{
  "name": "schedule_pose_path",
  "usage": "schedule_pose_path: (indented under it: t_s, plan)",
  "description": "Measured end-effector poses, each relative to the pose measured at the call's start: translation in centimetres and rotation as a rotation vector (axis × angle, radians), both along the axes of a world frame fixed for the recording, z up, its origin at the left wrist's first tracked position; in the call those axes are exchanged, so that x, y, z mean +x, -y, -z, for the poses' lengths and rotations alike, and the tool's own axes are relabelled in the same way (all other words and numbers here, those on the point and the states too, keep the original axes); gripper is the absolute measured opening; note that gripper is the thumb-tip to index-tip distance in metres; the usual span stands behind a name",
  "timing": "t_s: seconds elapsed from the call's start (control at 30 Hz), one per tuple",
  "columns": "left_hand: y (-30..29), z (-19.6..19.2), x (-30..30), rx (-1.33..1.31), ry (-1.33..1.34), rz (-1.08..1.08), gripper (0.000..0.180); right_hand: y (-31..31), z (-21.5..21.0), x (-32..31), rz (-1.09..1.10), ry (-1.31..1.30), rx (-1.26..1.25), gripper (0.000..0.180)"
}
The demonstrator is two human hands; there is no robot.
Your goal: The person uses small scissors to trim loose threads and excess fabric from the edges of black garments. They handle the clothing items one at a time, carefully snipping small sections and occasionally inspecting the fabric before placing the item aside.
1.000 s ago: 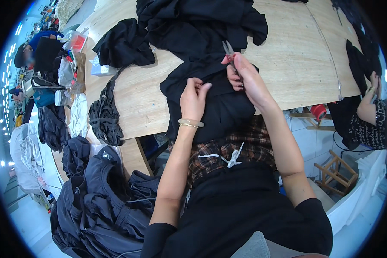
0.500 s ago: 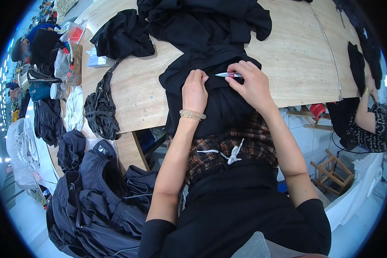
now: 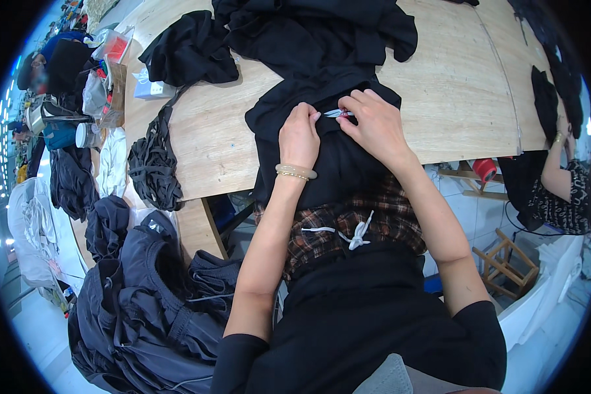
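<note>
A black garment (image 3: 295, 161) lies over the table edge in front of me and hangs down toward my lap. My left hand (image 3: 298, 139) is closed in a pinch on its cloth, close to a fold. From the other side, my right hand (image 3: 378, 128) grips a small pair of thread snips (image 3: 338, 113) with red on the handle. The snips' silvery blades point left and sit just beside my left fingertips, over the garment. Whether a thread lies between the blades is too small to see.
More black garments (image 3: 315, 36) are heaped farther back on the wooden table (image 3: 459, 85). At the left are a tissue box (image 3: 152, 87), bundled black straps (image 3: 154, 164) and a dark clothing pile (image 3: 151, 308). A person's arm (image 3: 558, 171) and a wooden stool (image 3: 505, 266) are at right.
My right hand has moved slightly left with the snips, bringing the blades up to my left fingertips. The left hand has barely shifted and keeps its pinch.
</note>
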State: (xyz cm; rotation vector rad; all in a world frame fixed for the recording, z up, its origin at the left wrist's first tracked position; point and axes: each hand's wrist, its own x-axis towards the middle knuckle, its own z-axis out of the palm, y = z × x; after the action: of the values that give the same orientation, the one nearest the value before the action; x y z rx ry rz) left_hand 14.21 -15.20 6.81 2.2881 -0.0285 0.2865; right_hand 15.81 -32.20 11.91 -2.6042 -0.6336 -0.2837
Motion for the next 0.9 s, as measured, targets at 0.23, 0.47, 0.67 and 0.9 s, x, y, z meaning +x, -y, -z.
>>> schedule_pose_path:
  t_s: [0.23,0.47,0.67,0.9]
  plan:
    - [0.0,-0.2,-0.1,-0.004,-0.008,-0.002,0.006,-0.1,-0.7,0.2,-0.007,-0.003,-0.037,0.015]
    - [0.0,-0.2,-0.1,-0.013,0.002,0.02,0.006,-0.8,-0.7,0.5,-0.027,-0.029,-0.068,0.013]
    - [0.0,-0.3,-0.2,-0.004,-0.008,0.021,0.006,-0.4,-0.9,0.7,-0.021,-0.034,-0.094,0.014]
    - [0.0,-0.2,-0.1,0.004,-0.008,0.018,0.006,-0.1,-1.1,0.4,-0.031,-0.096,-0.058,0.015]
